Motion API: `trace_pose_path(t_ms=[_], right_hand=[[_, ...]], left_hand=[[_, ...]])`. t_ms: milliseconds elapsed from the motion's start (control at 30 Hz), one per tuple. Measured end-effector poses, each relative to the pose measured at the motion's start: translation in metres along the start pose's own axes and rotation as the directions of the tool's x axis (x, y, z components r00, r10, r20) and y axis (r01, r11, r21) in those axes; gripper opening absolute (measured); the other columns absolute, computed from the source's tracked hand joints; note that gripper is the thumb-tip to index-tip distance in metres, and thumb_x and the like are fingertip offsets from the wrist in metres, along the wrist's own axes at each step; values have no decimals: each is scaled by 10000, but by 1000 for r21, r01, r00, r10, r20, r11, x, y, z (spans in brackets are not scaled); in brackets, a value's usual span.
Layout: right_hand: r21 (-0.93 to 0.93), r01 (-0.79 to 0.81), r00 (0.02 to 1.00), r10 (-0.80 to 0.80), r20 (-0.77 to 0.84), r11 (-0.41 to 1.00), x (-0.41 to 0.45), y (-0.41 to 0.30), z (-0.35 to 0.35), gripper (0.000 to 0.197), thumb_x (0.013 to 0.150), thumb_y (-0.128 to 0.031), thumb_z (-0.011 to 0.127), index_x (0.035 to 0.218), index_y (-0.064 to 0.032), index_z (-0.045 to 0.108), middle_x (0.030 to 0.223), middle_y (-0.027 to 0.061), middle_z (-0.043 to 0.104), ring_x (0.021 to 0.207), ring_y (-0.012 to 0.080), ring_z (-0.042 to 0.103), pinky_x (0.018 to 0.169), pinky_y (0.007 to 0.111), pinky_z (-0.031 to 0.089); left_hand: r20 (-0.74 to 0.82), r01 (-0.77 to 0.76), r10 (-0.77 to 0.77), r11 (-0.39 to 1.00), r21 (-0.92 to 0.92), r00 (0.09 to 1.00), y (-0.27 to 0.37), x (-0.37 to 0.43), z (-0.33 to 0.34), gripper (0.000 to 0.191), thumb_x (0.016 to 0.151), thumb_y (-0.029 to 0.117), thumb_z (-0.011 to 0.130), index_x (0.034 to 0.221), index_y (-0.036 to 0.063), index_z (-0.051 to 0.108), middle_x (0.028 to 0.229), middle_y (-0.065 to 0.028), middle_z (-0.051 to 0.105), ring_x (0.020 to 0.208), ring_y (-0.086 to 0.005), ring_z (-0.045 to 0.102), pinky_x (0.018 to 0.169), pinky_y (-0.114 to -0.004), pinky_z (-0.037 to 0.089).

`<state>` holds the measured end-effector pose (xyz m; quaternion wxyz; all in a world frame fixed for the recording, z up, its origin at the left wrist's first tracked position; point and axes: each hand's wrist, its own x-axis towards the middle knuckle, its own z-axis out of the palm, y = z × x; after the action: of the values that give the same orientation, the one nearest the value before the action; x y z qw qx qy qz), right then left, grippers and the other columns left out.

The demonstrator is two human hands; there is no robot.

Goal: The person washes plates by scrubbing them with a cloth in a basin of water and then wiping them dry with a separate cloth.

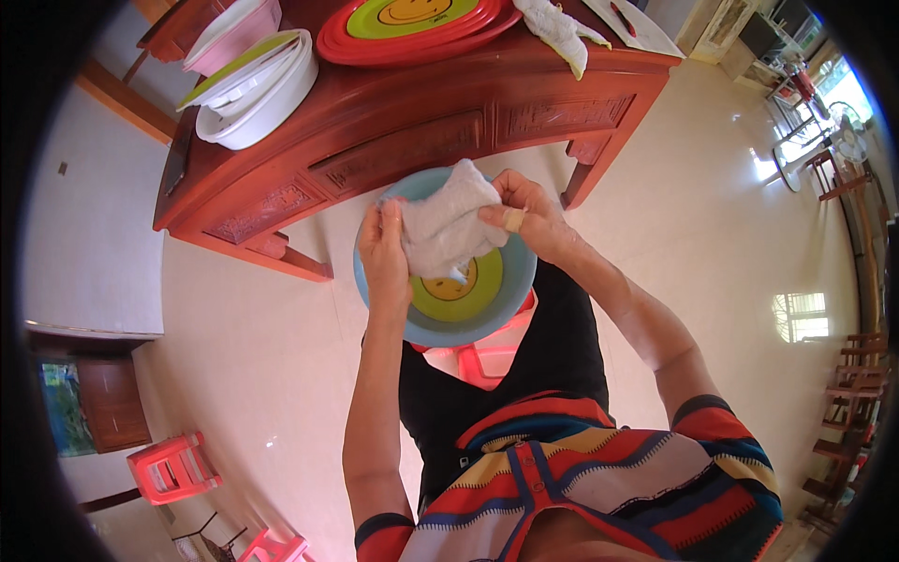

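Note:
A whitish cloth (449,225) is stretched between my two hands above a light blue plastic basin (477,330). My left hand (386,246) grips the cloth's left side, and my right hand (530,211), with a tan band around one finger, pinches its right side. Beneath the cloth, inside the basin, shows a yellow-green round surface with a smiley face (484,295); its upper part is hidden by the cloth. The basin sits between my knees, over a red plastic stool (484,362).
A carved red-brown wooden table (400,112) stands ahead. It bears white bowls (270,105), a pink basin (235,35), red trays (421,53), another cloth (558,31) and a white board with a red-handled tool (623,20). A red plastic stool (174,469) stands at lower left.

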<state>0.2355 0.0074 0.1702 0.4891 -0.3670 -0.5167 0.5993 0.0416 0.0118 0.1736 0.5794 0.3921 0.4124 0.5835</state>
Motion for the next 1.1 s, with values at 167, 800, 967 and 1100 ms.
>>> trace_pose_path(t_ms=[167, 800, 967, 1100], right_hand=[[-450, 41, 989, -99, -106, 892, 11, -11, -8, 227, 719, -114, 670, 831, -51, 483, 781, 8, 515, 769, 88, 494, 666, 232, 393], [-984, 174, 875, -464, 136, 40, 134, -91, -142, 368, 789, -102, 531, 1149, -61, 467, 1023, 178, 562, 992, 346, 507, 829, 407, 406], [-819, 254, 951, -286, 116, 514, 26, -34, -83, 686, 747, -231, 641, 1312, -92, 279, 1199, 149, 455, 1058, 270, 495, 869, 372, 401], [-832, 219, 975, -76, 210, 510, -48, -28, -28, 855, 636, -376, 732, 1289, -74, 272, 1152, 199, 441, 959, 386, 511, 804, 432, 430]], left_hand=[[324, 466, -417, 881, -86, 849, 0, -10, 5, 444, 817, 297, 593, 1105, -22, 480, 1016, -95, 567, 918, -176, 558, 807, -294, 453], [260, 437, -367, 845, -307, 893, 9, -9, 16, 326, 836, 137, 540, 1136, 69, 434, 999, -80, 555, 891, -200, 563, 726, -342, 491], [229, 341, -263, 828, -446, 937, -7, 3, 19, 258, 837, 101, 528, 1085, 72, 462, 986, -78, 552, 896, -203, 552, 764, -355, 474], [131, 259, -223, 849, -461, 966, -23, 1, 56, 181, 827, 77, 542, 1000, 97, 493, 946, -61, 549, 880, -197, 545, 760, -363, 465]])
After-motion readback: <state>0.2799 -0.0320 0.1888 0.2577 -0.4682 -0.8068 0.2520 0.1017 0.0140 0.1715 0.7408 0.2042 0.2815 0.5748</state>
